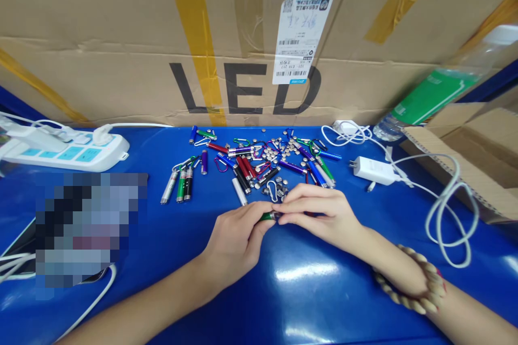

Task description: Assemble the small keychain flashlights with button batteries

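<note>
My left hand (238,234) is closed around a small green mini flashlight (266,216), most of it hidden by the fingers. At its silvery end, the fingertips of my right hand (319,213) are pinched; whether they hold a separate piece I cannot make out. Just beyond the hands lies a pile of mini flashlights (245,167) in red, black, blue, purple and green, mixed with small carabiner clips (272,191). Many button cells (270,153) are scattered among them. Three flashlights with clips, silver, green (181,186) and black, lie together to the left.
On the left are a white power strip (97,157) and a pixelated patch (93,226) with cables beside it. A charger (374,170) with a looped white cable, a bottle (433,97) and an open carton (465,156) stand right. A large cardboard box (121,27) backs the blue table (324,302).
</note>
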Tool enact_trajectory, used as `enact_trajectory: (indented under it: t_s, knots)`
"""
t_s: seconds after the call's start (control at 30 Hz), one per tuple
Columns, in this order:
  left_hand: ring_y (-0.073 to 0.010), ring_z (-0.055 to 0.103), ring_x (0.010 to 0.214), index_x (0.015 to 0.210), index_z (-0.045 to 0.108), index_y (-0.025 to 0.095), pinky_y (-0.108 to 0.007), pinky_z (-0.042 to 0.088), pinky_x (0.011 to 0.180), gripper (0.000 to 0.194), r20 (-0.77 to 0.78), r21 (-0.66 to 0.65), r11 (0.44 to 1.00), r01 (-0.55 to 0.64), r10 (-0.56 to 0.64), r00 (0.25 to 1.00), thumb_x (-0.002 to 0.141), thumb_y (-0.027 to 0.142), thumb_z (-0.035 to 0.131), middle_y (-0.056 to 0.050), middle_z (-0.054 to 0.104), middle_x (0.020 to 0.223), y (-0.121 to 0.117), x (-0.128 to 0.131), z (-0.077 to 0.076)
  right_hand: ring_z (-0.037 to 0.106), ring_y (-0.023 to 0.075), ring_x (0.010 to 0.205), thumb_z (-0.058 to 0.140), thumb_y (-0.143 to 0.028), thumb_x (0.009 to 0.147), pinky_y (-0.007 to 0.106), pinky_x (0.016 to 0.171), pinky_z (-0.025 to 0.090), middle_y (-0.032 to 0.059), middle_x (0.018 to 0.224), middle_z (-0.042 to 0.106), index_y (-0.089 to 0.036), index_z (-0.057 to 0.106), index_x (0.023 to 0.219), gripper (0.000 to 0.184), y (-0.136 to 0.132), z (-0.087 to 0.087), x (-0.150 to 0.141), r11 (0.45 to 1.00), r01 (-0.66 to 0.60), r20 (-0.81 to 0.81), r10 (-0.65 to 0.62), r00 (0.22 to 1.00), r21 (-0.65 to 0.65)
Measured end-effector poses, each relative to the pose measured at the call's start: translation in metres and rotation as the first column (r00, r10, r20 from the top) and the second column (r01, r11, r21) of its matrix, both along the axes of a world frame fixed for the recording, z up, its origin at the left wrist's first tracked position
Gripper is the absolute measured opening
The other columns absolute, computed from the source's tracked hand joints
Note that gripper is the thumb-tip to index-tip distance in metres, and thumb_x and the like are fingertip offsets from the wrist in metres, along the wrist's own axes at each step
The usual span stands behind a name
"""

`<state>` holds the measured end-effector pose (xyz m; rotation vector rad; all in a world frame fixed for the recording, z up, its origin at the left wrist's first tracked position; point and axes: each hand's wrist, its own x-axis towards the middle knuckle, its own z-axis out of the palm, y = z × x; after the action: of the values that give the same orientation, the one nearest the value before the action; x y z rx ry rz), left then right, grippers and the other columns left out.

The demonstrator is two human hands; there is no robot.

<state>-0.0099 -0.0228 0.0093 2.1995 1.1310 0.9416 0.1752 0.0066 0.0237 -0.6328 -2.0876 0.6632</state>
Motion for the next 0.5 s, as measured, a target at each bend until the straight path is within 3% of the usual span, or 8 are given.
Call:
enact_trajectory:
  t_s: [0.17, 0.33, 0.5]
  knots:
    - [-0.0113, 0.061, 0.068, 0.094, 0.054, 0.019, -0.020, 0.045, 0.063, 0.017, -0.027, -0.057, 0.997, 0.047, -0.049, 0.998, 0.086, 0.015, 0.040, 0.000, 0.066, 0.084, 0.0008, 0.0003, 0.0025, 0.060, 0.0091, 0.069, 0.061, -0.010, 0.076, 0.020, 0.062, 0.051, 0.0031, 0.078, 0.060, -0.015, 0.070, 0.074, 0.011, 0.0013, -0.0022, 0.0019, 0.999, -0.030, 0.015, 0.030, 0.999, -0.036]
    - [-0.0122, 0.059, 0.062, 0.089, 0.052, 0.020, -0.021, 0.042, 0.058, 0.015, -0.112, -0.166, 0.978, 0.124, -0.144, 0.983, 0.088, 0.019, 0.037, 0.001, 0.064, 0.075, 0.0017, -0.0022, 0.0030, 0.059, 0.0085, 0.066, 0.058, -0.013, 0.079, 0.019, 0.060, 0.050, 0.0036, 0.079, 0.059, -0.015, 0.069, 0.076, 0.011, 0.0025, -0.0071, 0.0065, 0.995, -0.090, 0.067, 0.093, 0.993, -0.045]
    - [-0.0124, 0.060, 0.059, 0.082, 0.044, 0.019, -0.020, 0.041, 0.053, 0.009, -0.101, -0.171, 0.975, 0.139, -0.157, 0.982, 0.087, 0.018, 0.036, 0.001, 0.063, 0.072, -0.0012, -0.0023, 0.0022, 0.057, 0.0070, 0.062, 0.058, -0.015, 0.080, 0.018, 0.055, 0.047, 0.0030, 0.076, 0.059, -0.015, 0.069, 0.074, 0.013, 0.0027, -0.0070, 0.0084, 0.991, -0.130, 0.059, 0.132, 0.989, -0.036]
